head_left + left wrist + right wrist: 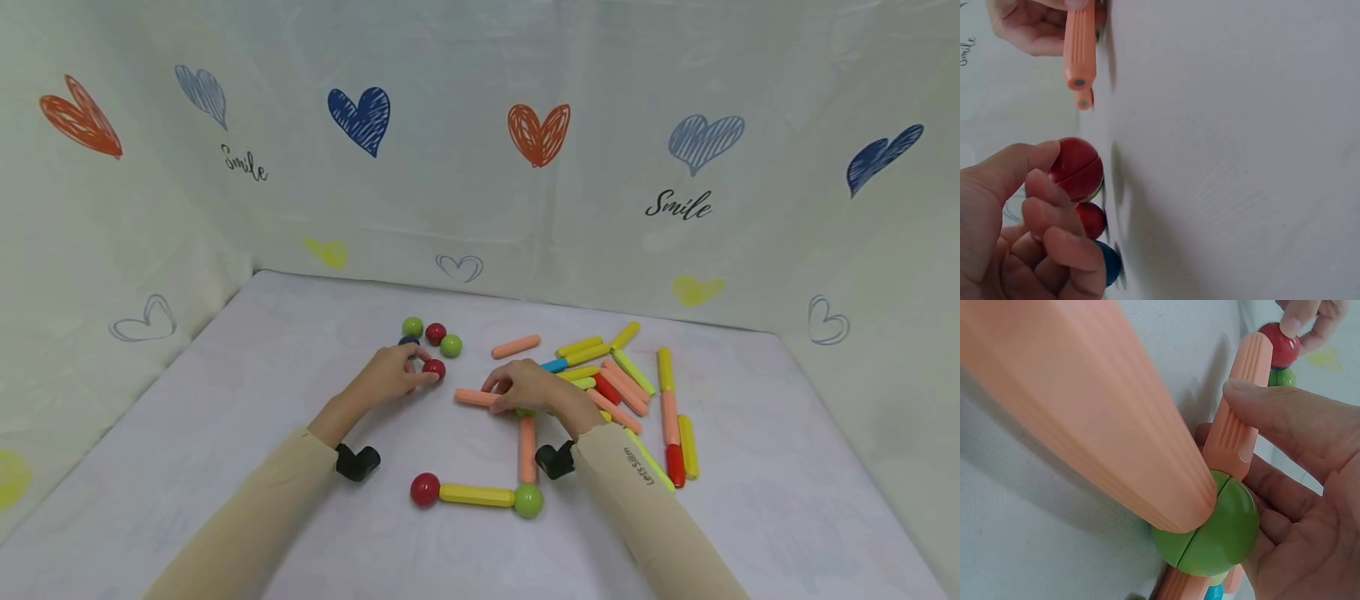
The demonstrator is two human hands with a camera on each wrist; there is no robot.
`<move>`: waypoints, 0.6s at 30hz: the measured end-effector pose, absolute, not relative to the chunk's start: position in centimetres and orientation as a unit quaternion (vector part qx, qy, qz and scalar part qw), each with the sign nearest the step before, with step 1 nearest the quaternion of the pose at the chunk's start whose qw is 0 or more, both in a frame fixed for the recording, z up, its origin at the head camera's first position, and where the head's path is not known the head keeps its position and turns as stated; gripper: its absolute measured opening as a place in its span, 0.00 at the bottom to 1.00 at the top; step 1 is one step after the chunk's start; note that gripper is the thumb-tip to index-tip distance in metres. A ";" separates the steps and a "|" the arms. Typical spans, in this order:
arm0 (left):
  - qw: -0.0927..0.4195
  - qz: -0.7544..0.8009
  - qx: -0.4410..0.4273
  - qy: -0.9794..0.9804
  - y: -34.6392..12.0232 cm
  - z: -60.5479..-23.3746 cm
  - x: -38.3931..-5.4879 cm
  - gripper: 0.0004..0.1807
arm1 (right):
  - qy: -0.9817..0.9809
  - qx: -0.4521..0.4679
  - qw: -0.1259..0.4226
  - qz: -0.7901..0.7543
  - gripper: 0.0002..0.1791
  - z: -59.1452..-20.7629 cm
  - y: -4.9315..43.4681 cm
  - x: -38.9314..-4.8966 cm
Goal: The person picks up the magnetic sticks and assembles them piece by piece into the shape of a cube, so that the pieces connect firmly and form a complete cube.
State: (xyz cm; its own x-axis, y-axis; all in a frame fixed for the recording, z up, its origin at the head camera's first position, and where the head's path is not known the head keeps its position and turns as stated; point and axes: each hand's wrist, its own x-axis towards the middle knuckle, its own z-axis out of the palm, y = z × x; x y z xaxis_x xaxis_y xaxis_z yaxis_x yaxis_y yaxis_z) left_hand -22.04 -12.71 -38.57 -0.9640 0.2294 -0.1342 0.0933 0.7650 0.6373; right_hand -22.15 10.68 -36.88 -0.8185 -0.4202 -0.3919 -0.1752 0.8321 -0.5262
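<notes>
My left hand [384, 377] pinches a red ball [435, 370] between thumb and fingers; the left wrist view shows the ball [1077, 169] just off the white surface. With thumb and fingers, my right hand [531, 388] grips a peach-coloured stick [474, 397] whose free end points left toward that ball. In the right wrist view, the stick's other end meets a green ball [1225, 528]. Another peach stick [528, 450] runs from there toward me to a second green ball [528, 500]. From it a yellow stick [476, 496] reaches left to a red ball [425, 489].
Beyond my left hand are loose balls: a green ball [412, 327], a red ball [436, 334], another green ball [451, 345] and a dark blue ball [408, 341]. Several coloured sticks [626, 387] lie right of my right hand. One peach stick [516, 347] lies apart, farther back.
</notes>
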 end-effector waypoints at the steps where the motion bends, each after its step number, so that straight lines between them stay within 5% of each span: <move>1: 0.107 0.335 0.087 0.932 -12.7 -38.7 -21.8 0.21 | 0.923 -0.162 0.253 -0.242 0.13 -36.9 10.7 -22.2; 18: 0.155 0.392 0.094 0.902 -12.2 -39.9 -20.2 0.16 | 0.922 -0.175 0.239 -0.251 0.14 -37.1 10.7 -22.0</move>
State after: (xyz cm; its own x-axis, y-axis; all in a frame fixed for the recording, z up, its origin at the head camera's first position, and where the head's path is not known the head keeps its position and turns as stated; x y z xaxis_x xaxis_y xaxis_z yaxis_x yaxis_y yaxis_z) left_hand -20.22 -12.16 -39.89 -0.9339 0.2920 -0.2065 0.0484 0.6752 0.7360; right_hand -21.98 10.74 -37.10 -0.8245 -0.4431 -0.3518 -0.2037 0.8126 -0.5461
